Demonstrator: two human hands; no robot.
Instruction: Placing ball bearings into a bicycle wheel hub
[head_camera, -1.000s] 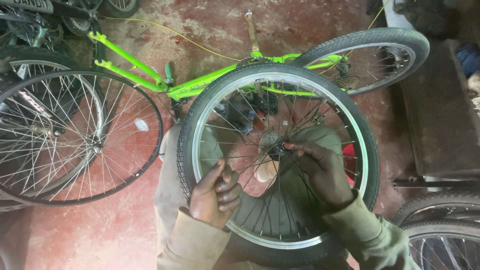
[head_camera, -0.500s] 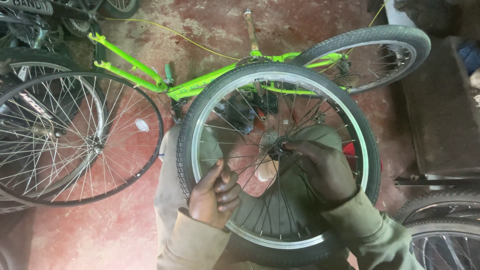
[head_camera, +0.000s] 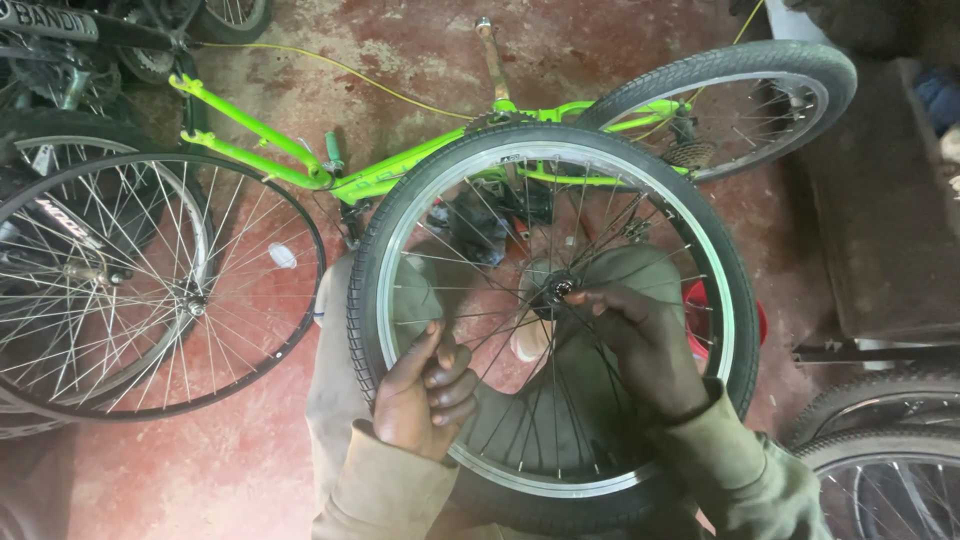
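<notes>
The person sat low on the red-stained concrete floor (head_camera: 250, 470) with a tyred bicycle wheel (head_camera: 552, 325) stood across their lap, its silver rim facing up toward them and the knees showing through the spokes. The left hand (head_camera: 425, 395) was curled shut around a few spokes near the lower left of the rim, steadying the wheel, while the right hand (head_camera: 645, 340) reached through to the hub (head_camera: 560, 288), fingertips pinched closed on the axle end or a small part there; I could not tell which. The wheel looked moderately light but awkward, stiff at rim and tyre, with thin spokes that I judged would flex or bend if pulled hard, so the tyre and rim seemed the safer places to grasp, the hub being small and probably greasy. Just beyond the wheel a bright green bicycle frame (head_camera: 300, 160) lay flat on the floor with its rear wheel (head_camera: 740, 100) mounted, toward the far right. A bare black-rimmed wheel (head_camera: 130, 290) rested near the floor's left edge, overlapping other wheels, and more tyres (head_camera: 880, 440) crowded the near right corner. A red container (head_camera: 700, 310) showed behind the spokes, beside the person's right knee.
</notes>
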